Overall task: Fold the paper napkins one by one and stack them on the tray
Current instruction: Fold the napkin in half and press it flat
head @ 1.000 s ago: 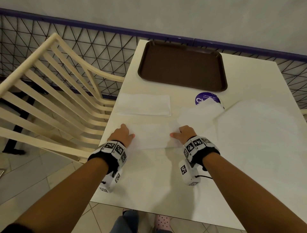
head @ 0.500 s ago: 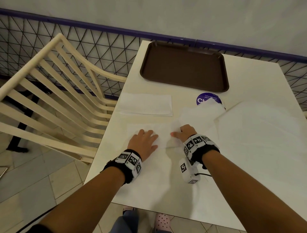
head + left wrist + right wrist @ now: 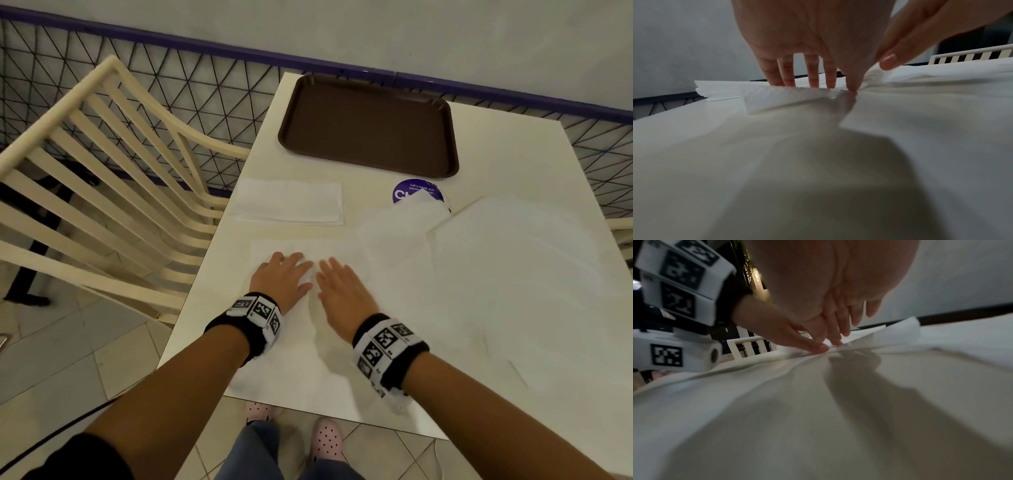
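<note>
A white paper napkin lies folded on the table in front of me. My left hand lies flat on it with straight fingers. My right hand lies flat beside it, thumbs nearly touching, fingers straight on the paper. A stack of folded napkins sits just beyond, at the table's left edge. The brown tray stands bare at the far side. Loose unfolded napkins spread to the right, one partly over a purple sticker.
A cream slatted chair stands close on the left of the white table. A black wire fence and grey wall run behind. The round purple sticker sits near the tray. Tiled floor and my feet show below.
My left hand slid from the napkin's left edge to its middle and flattened. My right hand uncurled from the right edge and now presses flat next to the left.
</note>
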{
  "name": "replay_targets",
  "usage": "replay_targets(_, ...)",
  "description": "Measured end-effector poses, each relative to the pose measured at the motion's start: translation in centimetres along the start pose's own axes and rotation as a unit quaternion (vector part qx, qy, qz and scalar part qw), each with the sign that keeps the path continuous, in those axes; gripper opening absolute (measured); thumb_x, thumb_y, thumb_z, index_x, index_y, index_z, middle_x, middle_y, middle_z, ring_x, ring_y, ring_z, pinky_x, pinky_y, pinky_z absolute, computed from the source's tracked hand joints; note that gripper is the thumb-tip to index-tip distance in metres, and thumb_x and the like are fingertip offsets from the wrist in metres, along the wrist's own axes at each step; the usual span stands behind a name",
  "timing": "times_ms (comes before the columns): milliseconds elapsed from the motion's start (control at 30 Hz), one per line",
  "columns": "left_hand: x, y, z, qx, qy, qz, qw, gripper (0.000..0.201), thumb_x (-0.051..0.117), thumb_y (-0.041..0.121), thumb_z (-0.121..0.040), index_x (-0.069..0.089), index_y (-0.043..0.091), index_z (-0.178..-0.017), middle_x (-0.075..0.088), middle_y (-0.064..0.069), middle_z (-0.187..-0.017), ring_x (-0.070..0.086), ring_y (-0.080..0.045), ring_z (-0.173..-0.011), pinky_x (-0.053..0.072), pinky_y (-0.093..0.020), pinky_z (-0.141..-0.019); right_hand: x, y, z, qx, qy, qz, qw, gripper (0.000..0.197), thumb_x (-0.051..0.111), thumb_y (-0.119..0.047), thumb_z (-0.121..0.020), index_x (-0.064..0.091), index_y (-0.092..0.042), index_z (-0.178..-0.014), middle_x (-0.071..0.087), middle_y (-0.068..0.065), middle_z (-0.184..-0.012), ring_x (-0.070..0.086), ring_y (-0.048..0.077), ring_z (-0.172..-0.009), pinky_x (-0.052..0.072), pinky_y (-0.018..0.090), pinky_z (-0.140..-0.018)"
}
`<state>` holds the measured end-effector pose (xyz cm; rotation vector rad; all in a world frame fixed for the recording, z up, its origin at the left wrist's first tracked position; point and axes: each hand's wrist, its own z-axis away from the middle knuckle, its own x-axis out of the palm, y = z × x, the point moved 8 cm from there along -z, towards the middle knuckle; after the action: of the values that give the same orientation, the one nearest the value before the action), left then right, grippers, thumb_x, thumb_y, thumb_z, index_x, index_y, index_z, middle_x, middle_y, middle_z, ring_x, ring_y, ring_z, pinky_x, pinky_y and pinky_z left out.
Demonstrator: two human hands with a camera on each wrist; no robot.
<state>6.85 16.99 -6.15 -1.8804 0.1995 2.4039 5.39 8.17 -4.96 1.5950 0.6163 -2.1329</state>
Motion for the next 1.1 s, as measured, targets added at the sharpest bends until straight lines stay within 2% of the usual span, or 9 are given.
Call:
replay_targets(67,0.0,0.0,0.0,-0.004,0.0,-0.001,1.0,0.052,0.028,0.046,-0.098,0.021,0.029,-0.146,0.018,0.009,-0.153,0.026,-0.021,-0.134,0.035,-0.031,-0.102,2.3,-0.5,0.5,-0.002,-0.087,0.007,0.996,0.05,0.017,-0.017,-0.103,0.004,-0.003,-0.149,-0.006,0.01,-0.158,-0.005,0.024,-0.147,-0.004,0.036,-0.119)
replay_targets(133,0.0,0.1,0.0,-0.003,-0.003,-0.004,1.0,0.051,0.028,0.046,-0.098,0.021,0.029,-0.146,0.018,0.009,-0.153,0.026,-0.021,-0.135,0.035,-0.03,-0.102,3.2,-0.2,0.9,0.006,-0.11,0.01,0.994,0.05,0.015,-0.017,-0.103,0.0,-0.004,-0.149,-0.009,0.01,-0.158,-0.005,0.022,-0.147,-0.002,0.035,-0.119)
replay_targets(433,-0.8,0.8,0.2,-0.008,-0.023,-0.024,0.999,0.05,0.03,0.037,-0.1,0.018,0.023,-0.147,0.015,0.005,-0.154,0.026,-0.022,-0.135,0.031,-0.031,-0.105,2.6,4.6,2.7,0.069,-0.139,-0.062,0.986,0.05,0.017,-0.012,-0.102,0.005,-0.004,-0.149,-0.005,0.009,-0.158,0.002,0.019,-0.147,0.003,0.03,-0.119)
replay_targets(533,-1.2,3.9,1.0,0.037,-0.008,-0.045,0.998,0.053,0.031,0.031,-0.1,0.013,0.018,-0.148,0.012,0.001,-0.155,0.022,-0.023,-0.137,0.028,-0.032,-0.108,2.4,4.5,2.3,0.067,-0.144,-0.044,0.986,0.049,0.019,-0.012,-0.101,0.008,-0.004,-0.149,-0.002,0.01,-0.158,0.004,0.02,-0.147,0.004,0.032,-0.119)
replay_targets(633,-0.1,7.2,2.1,0.08,-0.01,-0.026,0.996,0.049,0.028,0.028,-0.101,0.02,0.015,-0.146,0.022,0.0,-0.151,0.028,-0.023,-0.133,0.032,-0.032,-0.104,2.1,4.4,2.0,0.063,-0.14,-0.037,0.988,0.049,0.023,-0.01,-0.1,0.014,-0.004,-0.148,0.004,0.011,-0.158,0.01,0.02,-0.146,0.008,0.034,-0.119)
replay_targets(933,1.2,0.6,5.4,-0.069,-0.006,-0.027,0.997,0.046,0.026,0.029,-0.1,0.03,0.011,-0.143,0.034,-0.004,-0.143,0.042,-0.026,-0.12,0.042,-0.033,-0.091,1.2,4.7,1.2,0.054,-0.142,0.026,0.988,0.039,0.027,-0.008,-0.098,0.037,-0.002,-0.135,0.035,0.012,-0.143,0.042,0.026,-0.127,0.024,0.035,-0.111)
replay_targets(1033,0.6,-2.1,6.9,-0.112,0.002,-0.036,0.993,0.032,0.051,0.023,-0.088,0.066,0.002,-0.108,0.062,-0.011,-0.103,0.062,-0.028,-0.08,0.052,-0.033,-0.061,1.0,4.7,1.0,0.05,-0.156,0.057,0.985,0.036,0.026,-0.012,-0.1,0.044,-0.003,-0.129,0.044,0.011,-0.134,0.048,0.026,-0.121,0.024,0.035,-0.11)
replay_targets(1067,0.0,-2.7,7.1,-0.123,0.021,-0.048,0.991,0.028,0.056,0.023,-0.085,0.068,0.002,-0.101,0.063,-0.011,-0.097,0.062,-0.027,-0.076,0.052,-0.033,-0.06,0.8,4.6,0.9,0.048,-0.158,0.069,0.984,0.036,0.026,-0.013,-0.1,0.045,-0.004,-0.129,0.046,0.01,-0.133,0.048,0.026,-0.121,0.023,0.035,-0.111)
replay_targets(1100,-0.2,-3.1,7.3,-0.141,-0.006,-0.045,0.989,0.03,0.053,0.024,-0.088,0.065,0.003,-0.105,0.06,-0.01,-0.105,0.061,-0.027,-0.086,0.051,-0.034,-0.069,0.7,4.6,0.7,0.047,-0.157,0.077,0.984,0.036,0.026,-0.014,-0.1,0.046,-0.005,-0.128,0.049,0.01,-0.132,0.048,0.025,-0.121,0.022,0.035,-0.112)
